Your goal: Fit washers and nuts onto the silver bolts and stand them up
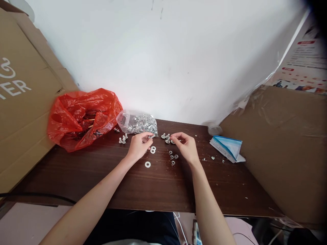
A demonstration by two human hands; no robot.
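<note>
Pinching small pale piece (152, 136) in left hand (138, 145), in head view, beside clear bag (139, 125) of hardware at table's (143, 190) far edge. Finding right hand (187, 145) narrowed at upright bolts (167, 136), nearer far edge than front; cannot tell whether gripping one. Seeing nuts (172, 157) and flat washers (145, 164) on front-edge side. Noting red bag (61, 120) by far left corner.
</note>
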